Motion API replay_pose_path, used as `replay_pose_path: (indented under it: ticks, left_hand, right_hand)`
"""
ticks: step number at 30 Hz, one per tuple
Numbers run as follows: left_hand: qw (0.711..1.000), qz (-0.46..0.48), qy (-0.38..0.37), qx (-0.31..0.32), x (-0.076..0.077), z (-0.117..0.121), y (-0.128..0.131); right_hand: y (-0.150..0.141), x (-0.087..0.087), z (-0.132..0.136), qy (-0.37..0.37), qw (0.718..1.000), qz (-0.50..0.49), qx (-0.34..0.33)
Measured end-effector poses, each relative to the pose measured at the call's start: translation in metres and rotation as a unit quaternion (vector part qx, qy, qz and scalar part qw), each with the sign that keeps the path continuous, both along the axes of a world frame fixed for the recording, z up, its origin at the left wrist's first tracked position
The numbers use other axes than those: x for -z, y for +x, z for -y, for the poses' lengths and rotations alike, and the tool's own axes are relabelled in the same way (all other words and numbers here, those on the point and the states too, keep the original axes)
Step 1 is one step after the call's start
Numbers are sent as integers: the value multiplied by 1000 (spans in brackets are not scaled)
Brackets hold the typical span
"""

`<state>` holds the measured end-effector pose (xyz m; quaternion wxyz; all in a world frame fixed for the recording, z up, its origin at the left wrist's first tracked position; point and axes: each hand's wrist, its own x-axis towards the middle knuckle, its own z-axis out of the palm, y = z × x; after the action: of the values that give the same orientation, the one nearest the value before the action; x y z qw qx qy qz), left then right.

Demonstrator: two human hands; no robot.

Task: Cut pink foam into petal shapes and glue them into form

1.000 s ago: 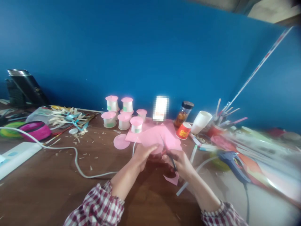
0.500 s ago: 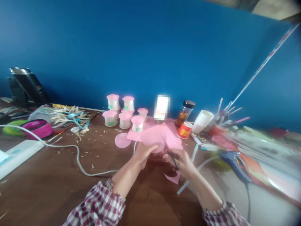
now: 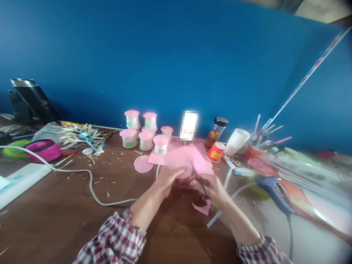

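Observation:
My left hand (image 3: 168, 179) is closed on a piece of pink paper (image 3: 181, 170) with a rounded near edge, the thumb lying on top. In my right hand (image 3: 210, 187) is a pair of dark-handled scissors (image 3: 202, 186), its blades pointing away beside the paper's right edge. How far apart the blades are is hard to make out. Beyond both hands lie larger pink sheets (image 3: 200, 156). A cut pink paper circle (image 3: 143, 164) rests to the left, and a pink scrap (image 3: 202, 208) below my right hand.
Several paper cups with pink tops (image 3: 161, 144) stand at the back. A red paper cup (image 3: 216, 152), a white cup (image 3: 237, 142) and a lidded bottle (image 3: 216, 132) are right of the sheets. A glue gun (image 3: 276, 192) lies far right; a white cable (image 3: 92, 187) crosses the left.

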<state>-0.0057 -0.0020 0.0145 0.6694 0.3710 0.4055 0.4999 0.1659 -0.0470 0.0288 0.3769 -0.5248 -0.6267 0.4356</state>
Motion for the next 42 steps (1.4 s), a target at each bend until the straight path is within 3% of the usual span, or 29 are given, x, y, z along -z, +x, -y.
replay_pose_path:
  ticks: [26, 35, 39, 42]
  left_hand:
    - [1000, 22, -16, -4, -3, 1, 3]
    - [999, 12, -46, -13, -14, 2, 3]
    - [1000, 3, -10, 22, -8, 2, 1]
    - [1000, -19, -10, 15, 0, 0, 2]
  right_hand:
    - [-4, 0, 1, 10, 1000, 1, 11]
    - [-6, 6, -1, -18, 999, -31, 19]
    - [-3, 4, -2, -37, 997, -65, 11]
    - [0, 3, -2, -42, 996, -77, 9]
